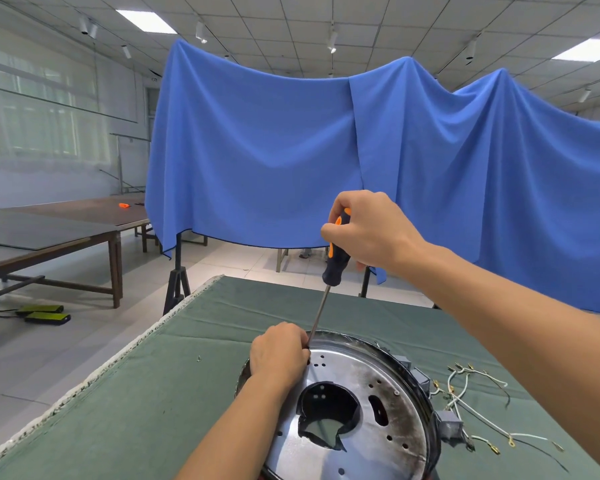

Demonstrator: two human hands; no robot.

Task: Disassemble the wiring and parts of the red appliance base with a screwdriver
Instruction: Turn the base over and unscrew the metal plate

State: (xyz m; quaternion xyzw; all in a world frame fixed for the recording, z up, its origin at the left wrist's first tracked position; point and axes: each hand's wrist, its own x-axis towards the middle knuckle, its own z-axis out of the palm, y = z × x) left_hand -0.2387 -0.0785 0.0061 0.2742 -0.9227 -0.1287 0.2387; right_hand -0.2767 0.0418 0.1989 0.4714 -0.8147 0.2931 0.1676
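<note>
Clearly, the appliance base [361, 410] is lying on the green-covered counter [153, 393] near its close edge, shown as a stiff, shiny metal dish with a dark rim (no red is visible from this side), and it is steadied at its far-left rim by the left hand [279, 353], whose curled fingers meet the screwdriver tip there. The screwdriver [333, 258] is held nearly upright by its black-and-orange handle, the right hand's [364, 230] grip closed fully around it. Being rigid but smooth, with a jagged central cut-out, the base is probably best held by the rim, while the limp loose wires [471, 400] lying right of it should be lifted by their terminals.
</note>
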